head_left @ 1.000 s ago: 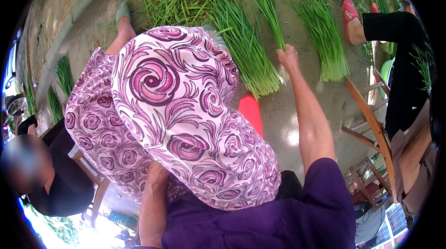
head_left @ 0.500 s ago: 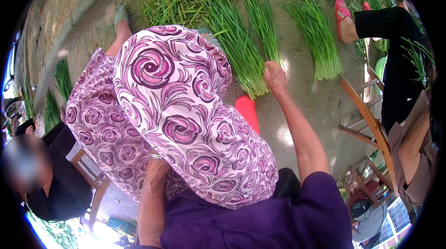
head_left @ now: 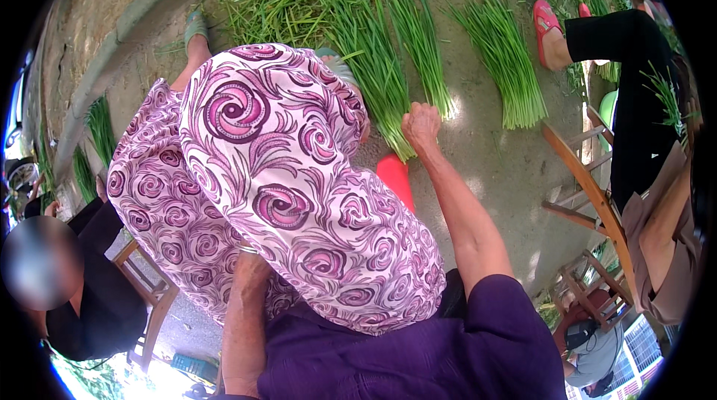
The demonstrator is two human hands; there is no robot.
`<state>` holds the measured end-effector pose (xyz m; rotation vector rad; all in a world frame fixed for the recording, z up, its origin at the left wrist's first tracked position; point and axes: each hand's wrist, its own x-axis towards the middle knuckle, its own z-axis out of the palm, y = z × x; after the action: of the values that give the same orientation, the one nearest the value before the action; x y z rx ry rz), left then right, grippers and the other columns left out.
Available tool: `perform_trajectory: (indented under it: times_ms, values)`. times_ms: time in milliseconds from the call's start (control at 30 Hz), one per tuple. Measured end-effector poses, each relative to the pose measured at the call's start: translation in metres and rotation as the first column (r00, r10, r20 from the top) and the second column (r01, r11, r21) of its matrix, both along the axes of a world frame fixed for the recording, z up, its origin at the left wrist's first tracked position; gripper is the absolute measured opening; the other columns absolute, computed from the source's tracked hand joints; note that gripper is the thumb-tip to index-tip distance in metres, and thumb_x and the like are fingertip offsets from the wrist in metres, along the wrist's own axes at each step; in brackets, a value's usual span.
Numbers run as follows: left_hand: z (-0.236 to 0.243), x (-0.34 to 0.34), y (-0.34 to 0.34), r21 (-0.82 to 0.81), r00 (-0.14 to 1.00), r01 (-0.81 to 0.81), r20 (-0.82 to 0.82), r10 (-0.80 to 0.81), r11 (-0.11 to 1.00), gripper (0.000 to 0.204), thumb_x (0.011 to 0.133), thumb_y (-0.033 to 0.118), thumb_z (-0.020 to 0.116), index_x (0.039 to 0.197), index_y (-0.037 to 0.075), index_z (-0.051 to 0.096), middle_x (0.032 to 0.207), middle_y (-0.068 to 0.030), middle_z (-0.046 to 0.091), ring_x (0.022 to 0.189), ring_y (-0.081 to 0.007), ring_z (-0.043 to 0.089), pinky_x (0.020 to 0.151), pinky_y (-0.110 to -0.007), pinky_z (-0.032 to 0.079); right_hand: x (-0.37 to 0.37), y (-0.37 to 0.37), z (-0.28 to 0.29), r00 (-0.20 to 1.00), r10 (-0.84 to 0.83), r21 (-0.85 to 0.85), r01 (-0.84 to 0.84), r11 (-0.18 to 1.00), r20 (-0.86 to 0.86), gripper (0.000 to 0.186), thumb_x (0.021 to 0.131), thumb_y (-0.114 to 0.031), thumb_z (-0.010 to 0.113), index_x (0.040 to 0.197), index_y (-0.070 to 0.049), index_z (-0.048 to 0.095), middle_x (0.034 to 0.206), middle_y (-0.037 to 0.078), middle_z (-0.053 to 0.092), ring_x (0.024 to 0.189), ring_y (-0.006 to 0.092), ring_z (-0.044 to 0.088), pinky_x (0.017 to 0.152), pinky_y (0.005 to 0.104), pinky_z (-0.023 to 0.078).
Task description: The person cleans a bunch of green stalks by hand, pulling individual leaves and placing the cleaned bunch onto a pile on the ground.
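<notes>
My right hand (head_left: 422, 124) is closed in a fist, knuckles up, against the right side of the cut ends of a large bunch of long green chive-like stalks (head_left: 377, 75). Whatever its fingers may hold is hidden. A narrower bunch of the same stalks (head_left: 420, 49) lies just beyond this hand, its cut ends close to the knuckles. My left hand (head_left: 252, 264), with a bracelet at the wrist, rests on my lap. Its fingers disappear under the pink-and-white swirl-patterned cloth (head_left: 284, 206) over my knees, so their pose is hidden.
A third bunch of stalks (head_left: 508, 64) lies to the right. Loose trimmings (head_left: 280, 0) are heaped at the far side. A red object (head_left: 394, 180) shows beside my knee. One person sits at right near a wooden chair (head_left: 586, 183); another sits at left.
My right hand has moved left, from the narrow bunch's cut ends to the large bunch's side. The large bunch's cut ends have shifted left and lie closer together. My left hand stays put.
</notes>
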<state>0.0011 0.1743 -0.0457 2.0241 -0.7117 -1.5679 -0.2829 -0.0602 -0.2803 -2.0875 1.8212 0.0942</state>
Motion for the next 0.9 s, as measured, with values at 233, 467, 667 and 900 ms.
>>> perform_trajectory:
  times_ms: [233, 467, 667, 900]
  values:
    - [0.013, -0.002, -0.018, -0.167, 0.975, 0.200, 0.130, -0.179, 0.966, 0.034, 0.088, 0.014, 0.055, 0.117, -0.003, 0.054, 0.116, -0.0188, 0.060, 0.106, -0.0300, 0.057, 0.090, -0.039, 0.044, -0.013, 0.005, -0.003, 0.909, -0.297, 0.141, 0.266, 0.954, 0.292, 0.034, 0.070, -0.022, 0.061, 0.094, 0.002, 0.062, 0.093, 0.024, 0.063, 0.094, 0.0427, 0.059, 0.083, 0.0507, 0.046]
    - [0.033, -0.006, -0.040, -0.121, 0.953, 0.265, 0.187, -0.241, 0.957, 0.034, 0.086, 0.016, 0.057, 0.114, -0.004, 0.055, 0.114, -0.0198, 0.060, 0.105, -0.0325, 0.057, 0.090, -0.039, 0.044, -0.011, -0.007, 0.010, 0.978, -0.181, 0.327, 0.138, 0.935, 0.104, 0.048, 0.066, -0.029, 0.067, 0.099, 0.005, 0.062, 0.094, 0.027, 0.064, 0.091, 0.0399, 0.062, 0.080, 0.0450, 0.049]
    - [0.010, 0.000, -0.025, -0.140, 0.886, 0.395, 0.318, -0.336, 0.908, 0.038, 0.084, 0.016, 0.058, 0.116, -0.003, 0.055, 0.118, -0.0211, 0.058, 0.110, -0.0355, 0.054, 0.095, -0.041, 0.041, -0.009, -0.009, 0.020, 0.978, -0.154, 0.331, 0.101, 0.938, 0.139, 0.044, 0.064, -0.027, 0.073, 0.092, 0.004, 0.060, 0.099, 0.024, 0.062, 0.093, 0.0416, 0.061, 0.079, 0.0500, 0.049]
    - [0.009, -0.001, -0.032, -0.150, 0.909, 0.353, 0.288, -0.301, 0.924, 0.044, 0.080, 0.017, 0.064, 0.118, -0.002, 0.054, 0.121, -0.0203, 0.056, 0.112, -0.0353, 0.052, 0.097, -0.040, 0.041, -0.004, 0.013, 0.012, 0.989, -0.092, 0.093, 0.082, 0.992, 0.113, 0.038, 0.066, -0.026, 0.072, 0.086, 0.003, 0.056, 0.089, 0.023, 0.063, 0.085, 0.0421, 0.061, 0.074, 0.0508, 0.049]
